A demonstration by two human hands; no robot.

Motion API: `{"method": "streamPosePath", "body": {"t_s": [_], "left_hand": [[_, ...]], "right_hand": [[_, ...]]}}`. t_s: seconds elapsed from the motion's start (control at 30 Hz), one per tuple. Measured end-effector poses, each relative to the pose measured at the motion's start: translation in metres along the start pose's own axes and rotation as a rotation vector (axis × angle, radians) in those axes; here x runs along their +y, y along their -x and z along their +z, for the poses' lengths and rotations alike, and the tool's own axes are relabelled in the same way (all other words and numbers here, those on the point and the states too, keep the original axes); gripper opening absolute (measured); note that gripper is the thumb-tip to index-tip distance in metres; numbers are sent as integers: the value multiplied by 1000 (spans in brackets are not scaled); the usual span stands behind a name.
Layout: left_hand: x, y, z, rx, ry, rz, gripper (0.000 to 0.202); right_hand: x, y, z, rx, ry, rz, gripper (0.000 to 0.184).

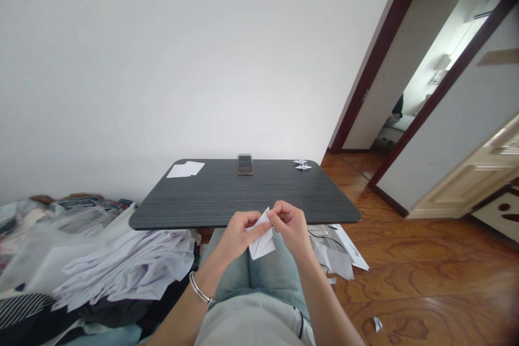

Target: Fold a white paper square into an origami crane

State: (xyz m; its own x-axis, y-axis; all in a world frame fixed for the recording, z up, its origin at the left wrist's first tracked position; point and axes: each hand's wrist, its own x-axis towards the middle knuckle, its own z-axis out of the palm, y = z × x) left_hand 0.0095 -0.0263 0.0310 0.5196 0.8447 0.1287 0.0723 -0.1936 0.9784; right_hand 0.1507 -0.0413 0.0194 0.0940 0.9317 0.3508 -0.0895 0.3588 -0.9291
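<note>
Just in front of the table's near edge, over my lap, I hold a folded piece of white paper (263, 244). My left hand (241, 232) pinches it from the left, thumb lying across its face. From the right, my right hand (288, 220) has thumb and forefinger closed on its upper edge near the pointed tip. The paper has several layers, with one point up and flaps hanging below. The fingers behind it are partly hidden.
The dark table (219, 194) bears white paper sheets (184, 170), a phone (245, 164) on a stand and folded paper cranes (302, 166). Clothes and plastic bags (121, 267) are heaped at left. Papers (338, 259) lie beneath the table's right side, a paper scrap (377, 324) on the floor.
</note>
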Motion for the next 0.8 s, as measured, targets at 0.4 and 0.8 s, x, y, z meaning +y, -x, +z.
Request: {"method": "streamPosePath", "body": {"t_s": [0.4,0.8], "left_hand": [[-1,-1,-3,-28,-111,-1,30],[-3,-3,-4,26,-234,27,30]], "right_hand": [[8,-5,0,6,-77,20,25],[6,-8,2,48,57,-17,36]]}}
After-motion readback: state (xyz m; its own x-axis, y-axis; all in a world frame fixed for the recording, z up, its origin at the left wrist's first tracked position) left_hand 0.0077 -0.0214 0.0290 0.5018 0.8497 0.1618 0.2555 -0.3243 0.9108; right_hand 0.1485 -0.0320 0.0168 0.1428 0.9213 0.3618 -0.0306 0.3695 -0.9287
